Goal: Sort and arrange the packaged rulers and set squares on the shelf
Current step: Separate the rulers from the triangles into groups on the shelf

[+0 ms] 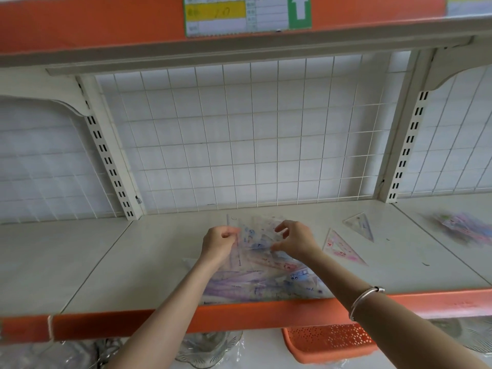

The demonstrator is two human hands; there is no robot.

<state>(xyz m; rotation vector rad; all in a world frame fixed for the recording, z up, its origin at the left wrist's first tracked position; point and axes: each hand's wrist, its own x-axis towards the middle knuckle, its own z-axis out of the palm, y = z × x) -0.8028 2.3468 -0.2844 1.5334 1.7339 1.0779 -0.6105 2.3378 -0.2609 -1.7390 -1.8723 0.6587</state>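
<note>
Cream-white shelf (106,262) with an orange front edge, backed by a white wire grid panel (239,134). At the middle of the shelf, both hands hold a clear packet (255,235) of rulers and set squares, raised and tilted above a loose pile of similar packets (266,282) that reaches the front edge. The left hand (218,243) has its fingers curled, pinching the packet's left edge. The right hand (295,241) pinches the right edge between thumb and fingers; a silver bangle (364,302) circles that wrist. Just right of the pile lies a pink set square (342,249), and beyond it a clear set square (359,226), the two apart. A blurred heap of packets (463,230) lies on the next bay, far right. Below the shelf, an orange perforated basket (330,342) and glass bowls (207,350) are partly visible. A price label (234,16) is fixed to the upper shelf edge.
</note>
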